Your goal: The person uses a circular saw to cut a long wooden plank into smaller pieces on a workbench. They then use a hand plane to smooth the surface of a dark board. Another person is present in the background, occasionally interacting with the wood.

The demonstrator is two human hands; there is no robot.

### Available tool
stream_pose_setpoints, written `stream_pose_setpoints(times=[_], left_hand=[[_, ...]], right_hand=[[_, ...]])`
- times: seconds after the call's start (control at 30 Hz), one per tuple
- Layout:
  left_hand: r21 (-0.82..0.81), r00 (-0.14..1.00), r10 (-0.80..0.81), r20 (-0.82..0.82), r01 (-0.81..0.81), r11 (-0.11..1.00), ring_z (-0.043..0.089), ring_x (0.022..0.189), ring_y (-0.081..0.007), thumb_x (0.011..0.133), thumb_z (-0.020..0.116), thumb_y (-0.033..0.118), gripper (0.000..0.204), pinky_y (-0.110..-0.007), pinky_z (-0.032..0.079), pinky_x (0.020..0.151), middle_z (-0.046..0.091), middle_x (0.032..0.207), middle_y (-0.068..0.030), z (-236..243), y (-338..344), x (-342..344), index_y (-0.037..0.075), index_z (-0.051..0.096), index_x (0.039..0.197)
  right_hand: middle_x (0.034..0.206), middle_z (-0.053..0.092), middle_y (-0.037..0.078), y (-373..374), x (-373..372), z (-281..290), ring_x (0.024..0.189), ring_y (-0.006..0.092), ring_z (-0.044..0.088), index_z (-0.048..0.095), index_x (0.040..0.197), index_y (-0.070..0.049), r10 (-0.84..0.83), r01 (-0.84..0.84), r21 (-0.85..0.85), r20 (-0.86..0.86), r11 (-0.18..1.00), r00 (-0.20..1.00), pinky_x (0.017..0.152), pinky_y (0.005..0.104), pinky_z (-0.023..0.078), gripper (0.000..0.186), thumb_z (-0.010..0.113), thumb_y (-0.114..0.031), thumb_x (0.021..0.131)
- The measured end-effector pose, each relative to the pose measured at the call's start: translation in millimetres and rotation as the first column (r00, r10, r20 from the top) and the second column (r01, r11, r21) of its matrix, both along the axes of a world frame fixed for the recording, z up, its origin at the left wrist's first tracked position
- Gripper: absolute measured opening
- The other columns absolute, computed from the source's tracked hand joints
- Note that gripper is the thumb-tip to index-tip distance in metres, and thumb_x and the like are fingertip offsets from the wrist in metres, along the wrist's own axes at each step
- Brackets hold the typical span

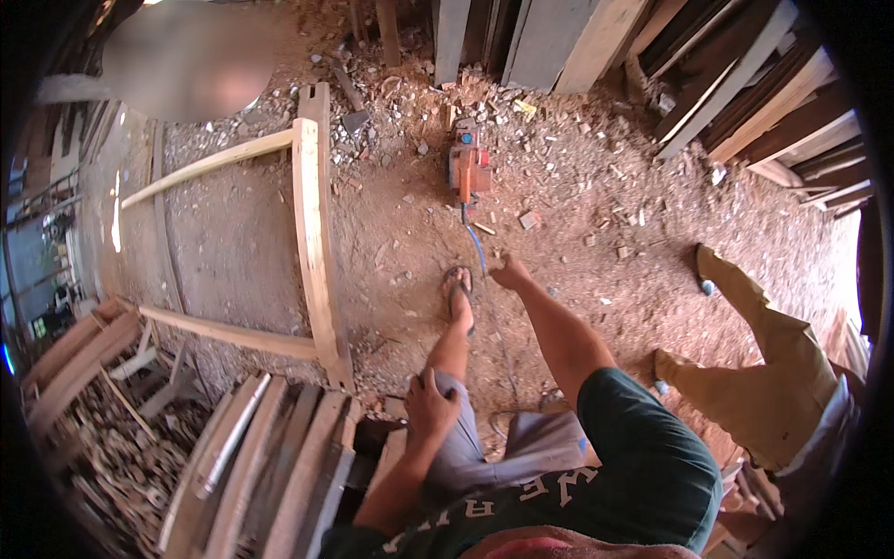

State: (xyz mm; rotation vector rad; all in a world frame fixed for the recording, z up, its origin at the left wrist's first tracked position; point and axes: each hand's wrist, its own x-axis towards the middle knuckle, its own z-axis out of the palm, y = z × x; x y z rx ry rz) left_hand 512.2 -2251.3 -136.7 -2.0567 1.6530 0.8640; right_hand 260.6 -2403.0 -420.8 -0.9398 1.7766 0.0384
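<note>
My right hand (509,272) reaches low over the dirt, its fingers closed at a thin blue power cord (478,244). That cord runs to an orange-red power tool (468,168), which looks like an electric planer and lies on the ground ahead. My left hand (430,407) rests over my bent left knee, fingers laid across it, holding no tool. My sandalled left foot (458,289) stands beside the cord. Left of it lies a wooden frame (312,233) with pale, freshly cut-looking beams.
Stacked timber (270,466) lies at lower left beside heaped wood scraps (116,475). Boards (531,42) lean along the far side and far right. Rubble and chips (531,220) litter the dirt. A person in tan trousers (782,373) stands at right; a blurred patch covers the upper left.
</note>
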Motion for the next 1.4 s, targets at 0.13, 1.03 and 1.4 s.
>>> stream_pose_setpoints(times=[0.13, 1.03, 1.4], left_hand=[[0.010, 1.000, 0.014, 0.000, -0.014, 1.000, 0.057, 0.125, -0.0472, 0.079, 0.079, 0.036, 0.074, -0.059, 0.046, 0.103, 0.055, 0.139, -0.0263, -1.2, -49.0, 23.0, 0.010, 0.051, 0.144], [0.332, 0.861, -0.414, -0.295, 0.499, 0.801, 0.055, 0.058, -0.0151, 0.090, 0.065, 0.016, 0.049, -0.032, 0.040, 0.046, 0.060, 0.077, -0.0036, 19.3, -126.6, 72.9, 0.005, 0.060, 0.138], [0.356, 0.469, -0.813, -0.344, 0.867, 0.350, 0.067, 0.081, -0.0230, 0.098, 0.061, 0.024, 0.024, -0.041, 0.052, 0.065, 0.069, 0.088, -0.0079, 151.8, 122.6, -157.5, 0.001, 0.067, 0.104]], right_hand=[[0.144, 0.053, 0.036, -156.4, 54.7, -67.9, 0.137, 0.0502, 0.050, 0.038, 0.153, 0.002, -0.283, 0.263, -0.434, 0.019, 0.862, 0.959, 0.113, 0.0537, 0.045, 0.095, 0.081, -0.044, 0.082], [0.089, 0.074, 0.020, 475.8, 64.8, 410.7, 0.084, 0.0324, 0.074, 0.070, 0.102, -0.003, -0.997, 0.958, -0.275, -0.004, 0.081, 0.083, 0.075, 0.0451, 0.058, 0.038, 0.068, -0.033, 0.079], [0.070, 0.070, 0.009, 786.1, 107.3, 455.6, 0.062, 0.0190, 0.068, 0.071, 0.080, 0.000, -0.447, 0.469, -0.024, 0.355, -0.883, -0.821, 0.058, 0.0355, 0.053, 0.016, 0.077, -0.015, 0.077]])
